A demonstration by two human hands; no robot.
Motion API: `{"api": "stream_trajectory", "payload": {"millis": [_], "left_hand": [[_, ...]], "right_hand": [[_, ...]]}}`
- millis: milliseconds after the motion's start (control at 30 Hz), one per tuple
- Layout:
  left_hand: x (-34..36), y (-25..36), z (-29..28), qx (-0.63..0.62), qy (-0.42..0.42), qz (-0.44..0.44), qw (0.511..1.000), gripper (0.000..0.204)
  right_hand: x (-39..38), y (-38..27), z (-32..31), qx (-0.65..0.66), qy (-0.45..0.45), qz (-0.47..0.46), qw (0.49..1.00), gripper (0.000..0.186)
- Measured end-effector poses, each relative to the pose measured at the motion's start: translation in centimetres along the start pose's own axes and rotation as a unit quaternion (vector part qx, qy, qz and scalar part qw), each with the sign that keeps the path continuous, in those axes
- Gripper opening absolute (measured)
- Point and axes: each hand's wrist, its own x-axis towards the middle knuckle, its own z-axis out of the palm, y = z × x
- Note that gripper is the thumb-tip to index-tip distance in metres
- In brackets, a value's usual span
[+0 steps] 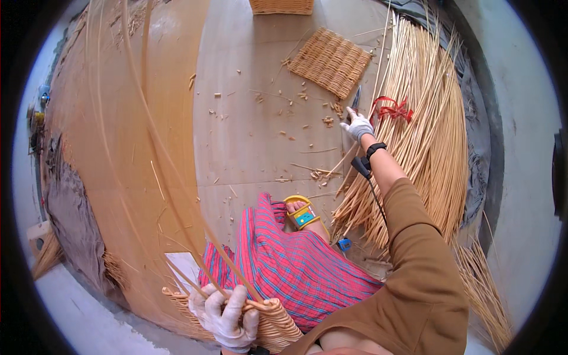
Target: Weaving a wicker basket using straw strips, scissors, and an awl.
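My left hand (229,319), in a white glove, is closed on the woven rim of a wicker piece (273,322) by my lap. Long canes (177,222) rise from this piece past my fingers and lean to the upper left. Stretched far forward, my right hand (358,126), also gloved, has its fingers at the handle end of a pointed metal tool (357,96). The tool lies on the floor beside the cane bundle, its tip pointing away from me. My palm and fingers hide most of its handle.
A big cane bundle (423,142), tied with red ribbon (393,110), lies at right. Ahead are a flat woven panel (329,62) and a wicker basket (281,6). Cane scraps litter the floor. A brown board (171,106) spreads at left. A blue tape measure (344,244) lies near my sandalled foot.
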Motion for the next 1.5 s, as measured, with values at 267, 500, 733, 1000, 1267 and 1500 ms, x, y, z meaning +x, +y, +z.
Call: {"api": "stream_trajectory", "payload": {"millis": [267, 500, 733, 1000, 1267, 1500], "left_hand": [[2.1, 0.3, 0.7, -0.033, -0.011, 0.039, 0.999, 0.038], [2.2, 1.2, 0.5, -0.042, 0.038, 0.055, 0.997, 0.043], [1.2, 3.9, 0.7, -0.032, 0.100, 0.098, 0.990, 0.037], [-0.9, 2.8, 2.8, -0.008, 0.150, 0.079, 0.985, 0.032], [-1.6, 2.5, 2.5, -0.001, 0.192, 0.071, 0.979, 0.029], [-2.0, 1.5, 2.9, 0.019, 0.159, 0.050, 0.986, 0.033]], "right_hand": [[-8.0, -0.2, 8.5, 0.200, 0.077, -0.116, 0.970, 0.036], [-29.8, -5.4, -0.4, 0.706, -0.441, 0.064, 0.551, 0.058], [-46.0, -6.6, -25.2, 0.578, 0.018, -0.468, 0.669, 0.023], [-58.5, -9.9, -37.0, 0.373, 0.226, -0.774, 0.459, 0.041], [-65.6, -8.7, -37.5, 0.439, 0.216, -0.766, 0.416, 0.036], [-70.0, -8.1, -38.7, 0.501, 0.237, -0.732, 0.397, 0.029]]}}
